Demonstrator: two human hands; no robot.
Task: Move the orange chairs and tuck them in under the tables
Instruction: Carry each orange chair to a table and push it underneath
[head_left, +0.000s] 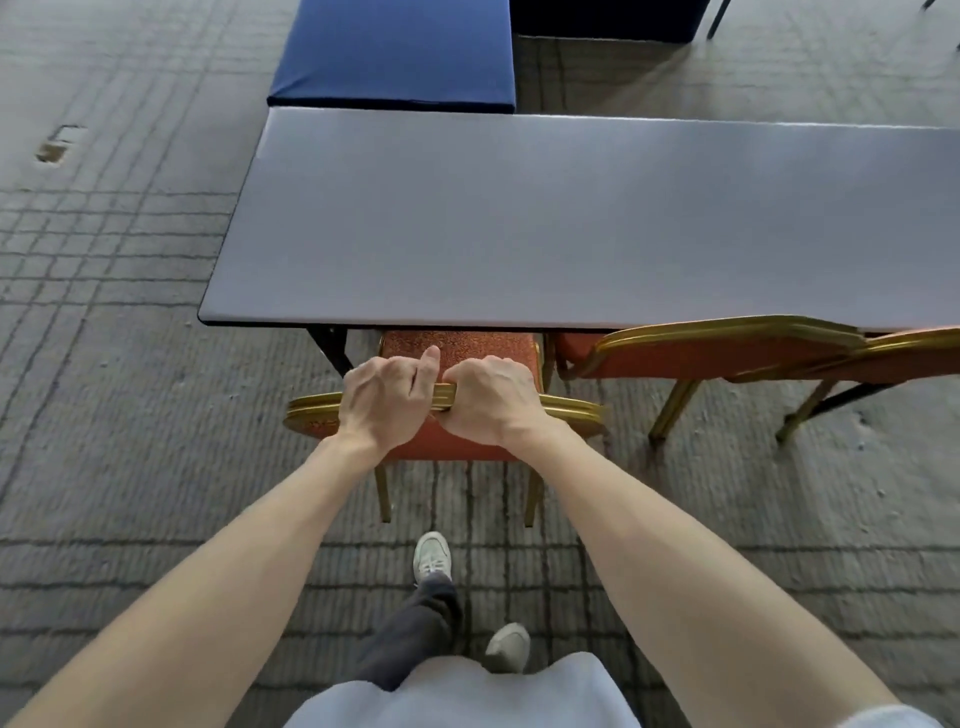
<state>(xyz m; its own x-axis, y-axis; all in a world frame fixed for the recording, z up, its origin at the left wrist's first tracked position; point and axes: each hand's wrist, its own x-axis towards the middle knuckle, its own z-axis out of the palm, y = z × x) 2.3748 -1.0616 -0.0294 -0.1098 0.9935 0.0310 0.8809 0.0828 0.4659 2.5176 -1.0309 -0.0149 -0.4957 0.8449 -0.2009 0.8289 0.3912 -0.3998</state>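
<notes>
An orange chair (457, 345) with a gold frame stands in front of me, its seat partly under the near edge of the grey table (571, 218). My left hand (387, 397) and my right hand (491, 397) grip the top of its backrest side by side, fingers curled over the gold rim. To the right, a second orange chair (717, 353) sits at the same table edge with its seat under the tabletop, and a third orange chair (914, 358) overlaps it at the frame's right border.
A table with a blue cover (395, 52) butts against the grey table's far left end. A black table leg (330, 345) stands just left of the chair. Grey patterned carpet (104, 312) spreads all around. My feet (431, 556) are right behind the chair.
</notes>
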